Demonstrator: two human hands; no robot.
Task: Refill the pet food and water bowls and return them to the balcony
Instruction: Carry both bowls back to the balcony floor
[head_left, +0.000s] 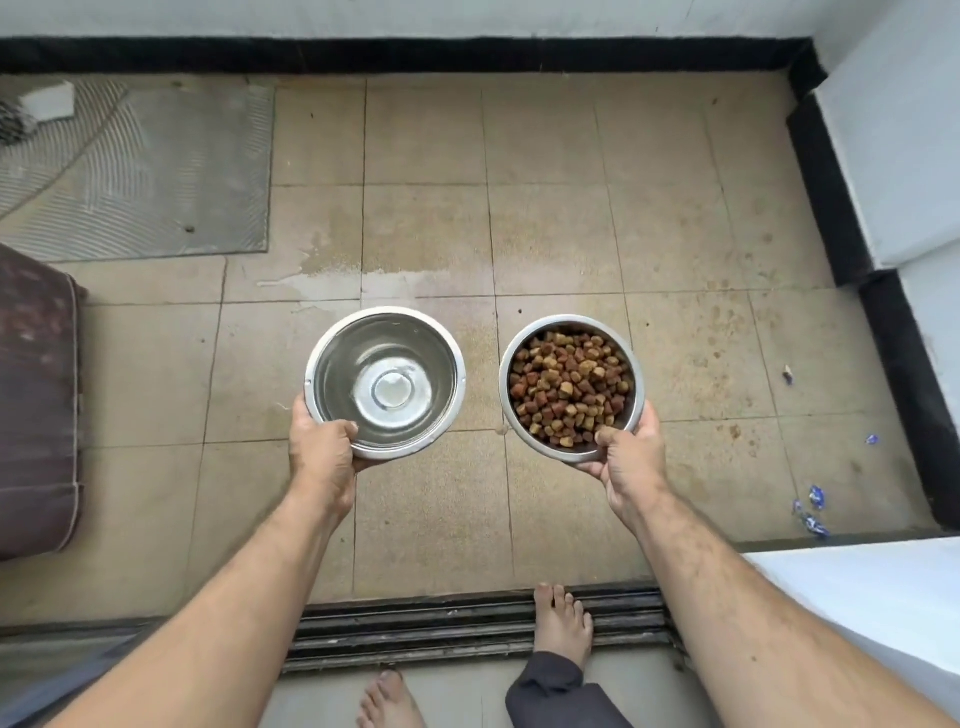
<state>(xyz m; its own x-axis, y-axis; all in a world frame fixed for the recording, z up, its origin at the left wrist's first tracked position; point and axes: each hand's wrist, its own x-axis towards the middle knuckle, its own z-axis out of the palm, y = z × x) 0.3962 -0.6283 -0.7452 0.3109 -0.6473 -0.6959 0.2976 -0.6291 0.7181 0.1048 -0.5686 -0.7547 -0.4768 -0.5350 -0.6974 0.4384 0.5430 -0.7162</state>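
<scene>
Two steel bowls are held out in the air over the tiled balcony floor (571, 208). The water bowl (385, 383) holds clear water, and my left hand (323, 457) grips its near rim with the thumb inside. The food bowl (571, 387) is full of brown kibble, and my right hand (631, 467) grips its near rim, thumb on the kibble side. Both bowls are level and side by side, a small gap between them.
A grey mat (145, 171) lies at the far left, and a dark cushion (36, 405) sits at the left edge. A wet patch (363, 275) marks the tiles ahead. My bare right foot (561, 618) rests on the sliding-door track (415, 634). Blue scraps (810, 512) lie by the right wall.
</scene>
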